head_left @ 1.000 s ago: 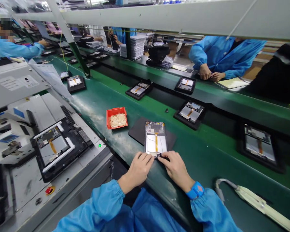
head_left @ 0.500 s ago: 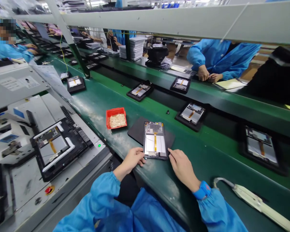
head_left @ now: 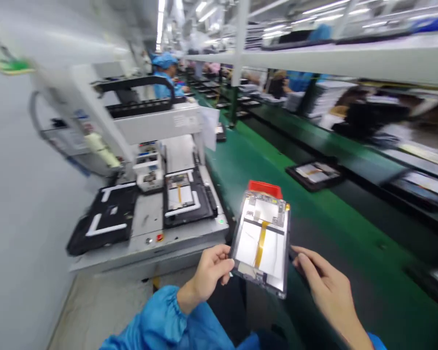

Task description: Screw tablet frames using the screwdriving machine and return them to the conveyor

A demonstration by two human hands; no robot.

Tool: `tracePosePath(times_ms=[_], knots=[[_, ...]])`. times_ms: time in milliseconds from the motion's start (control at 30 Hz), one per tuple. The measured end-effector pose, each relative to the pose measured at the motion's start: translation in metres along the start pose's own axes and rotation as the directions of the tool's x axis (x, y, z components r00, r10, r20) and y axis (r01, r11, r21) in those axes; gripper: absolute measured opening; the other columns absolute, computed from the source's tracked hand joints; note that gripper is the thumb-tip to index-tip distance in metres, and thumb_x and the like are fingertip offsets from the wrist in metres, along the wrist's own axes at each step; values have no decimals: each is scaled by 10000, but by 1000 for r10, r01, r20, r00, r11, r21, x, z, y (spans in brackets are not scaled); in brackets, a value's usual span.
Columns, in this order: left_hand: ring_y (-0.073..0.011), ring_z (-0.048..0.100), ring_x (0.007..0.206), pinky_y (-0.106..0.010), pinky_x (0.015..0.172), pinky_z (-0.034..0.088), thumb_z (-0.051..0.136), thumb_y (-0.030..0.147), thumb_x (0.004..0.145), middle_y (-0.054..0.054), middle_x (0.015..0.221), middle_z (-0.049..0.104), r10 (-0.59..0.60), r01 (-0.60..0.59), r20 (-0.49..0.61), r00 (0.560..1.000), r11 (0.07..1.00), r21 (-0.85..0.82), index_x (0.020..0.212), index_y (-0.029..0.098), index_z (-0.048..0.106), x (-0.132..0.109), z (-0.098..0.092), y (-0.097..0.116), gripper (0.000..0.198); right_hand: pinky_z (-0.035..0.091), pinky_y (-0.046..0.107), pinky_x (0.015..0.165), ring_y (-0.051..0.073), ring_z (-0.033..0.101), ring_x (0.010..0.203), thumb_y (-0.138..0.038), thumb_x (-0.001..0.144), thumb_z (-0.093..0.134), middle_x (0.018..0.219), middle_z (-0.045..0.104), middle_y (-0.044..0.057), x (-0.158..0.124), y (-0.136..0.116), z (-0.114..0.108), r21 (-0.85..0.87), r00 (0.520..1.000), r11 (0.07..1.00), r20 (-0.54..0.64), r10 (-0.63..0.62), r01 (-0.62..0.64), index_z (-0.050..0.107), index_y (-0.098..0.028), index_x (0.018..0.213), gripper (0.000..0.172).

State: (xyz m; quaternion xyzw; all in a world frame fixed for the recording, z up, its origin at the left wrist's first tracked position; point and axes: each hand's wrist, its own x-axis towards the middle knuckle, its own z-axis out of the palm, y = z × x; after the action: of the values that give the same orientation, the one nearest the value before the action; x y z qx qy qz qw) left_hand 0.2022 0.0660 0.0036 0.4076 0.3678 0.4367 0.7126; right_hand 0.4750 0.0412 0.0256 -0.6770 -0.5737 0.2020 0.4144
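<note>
An opened tablet, its inside showing white panels, a circuit board and an orange ribbon cable, is lifted and tilted over the front of the bench. My left hand is closed on its lower left corner, thumb on top. At its right edge is my right hand, fingers curled together around a small dark edge; whether that belongs to the tablet I cannot tell. Partly hidden behind the tablet's top is a red tray.
To the left stands a white machine with one opened tablet in a black fixture and another black fixture beside it. More opened tablets lie on black pads along the green line. A co-worker sits further back.
The tablet has been raised off the dark pad on the bench and tilted. My view has swung left, bringing the machine into the middle. Both hands have moved with the tablet.
</note>
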Motion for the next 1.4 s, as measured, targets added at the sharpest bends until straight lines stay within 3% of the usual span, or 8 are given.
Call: tracePosePath(times_ms=[67,200,333,467,767,1133,1267,1400], knots=[[-39,394,424,-178,384,273,720,410,803,17,658,554,88,-81,-181,980,996,46,902,126,676,-23,-50,17,304,531,338,763,230,673,833,-419,923,539,939,727,65,47,-27,62,-17,978,981,86,-191,193,709,-224,1037,282],[-49,393,499,-164,425,306,733,409,812,-5,741,600,192,-156,-528,827,981,113,935,150,684,-78,-127,38,291,473,374,941,251,610,1050,-246,929,479,1112,682,117,112,-106,210,-70,801,835,336,-495,545,647,-167,1174,307],[-59,391,516,-163,442,328,800,435,741,0,734,597,196,-175,-738,645,979,106,937,158,690,-116,-165,43,357,395,409,1005,290,526,1154,-243,884,563,1249,609,170,143,-182,337,-204,753,760,435,-494,617,550,-114,1323,458],[-70,393,498,-176,433,335,854,469,646,-4,706,608,124,-186,-821,558,982,22,899,167,701,-127,-181,39,422,250,512,1087,350,418,1272,-263,844,623,1348,527,227,155,-217,406,-278,768,741,434,-471,611,523,-89,1322,519],[-86,420,537,-188,438,355,878,458,578,-17,737,618,108,-248,-827,552,968,-38,865,165,719,-85,-177,53,441,281,478,1030,330,473,1165,-229,869,559,1239,569,206,202,-192,384,-404,828,732,383,-410,549,586,-123,1186,335],[-60,382,485,-167,431,306,849,473,638,-3,666,598,163,-267,-828,537,964,17,845,170,708,-78,-172,47,393,196,544,1109,374,353,1342,-170,709,684,1421,469,236,178,-226,417,-295,826,791,378,-419,536,582,-105,1191,496],[-76,422,515,-186,455,361,847,452,644,-9,701,611,147,-246,-805,574,969,2,893,162,714,-73,-181,56,405,295,500,1084,358,389,1340,-170,740,640,1487,413,215,201,-238,390,-219,864,860,332,-378,461,548,-125,1270,540],[-70,422,516,-183,456,340,784,432,734,-4,697,597,258,-247,-728,635,961,125,902,139,693,-43,-196,65,350,436,416,959,317,581,1154,-277,876,492,1264,609,206,239,-219,343,-111,923,951,295,-246,289,630,-120,1175,365]])
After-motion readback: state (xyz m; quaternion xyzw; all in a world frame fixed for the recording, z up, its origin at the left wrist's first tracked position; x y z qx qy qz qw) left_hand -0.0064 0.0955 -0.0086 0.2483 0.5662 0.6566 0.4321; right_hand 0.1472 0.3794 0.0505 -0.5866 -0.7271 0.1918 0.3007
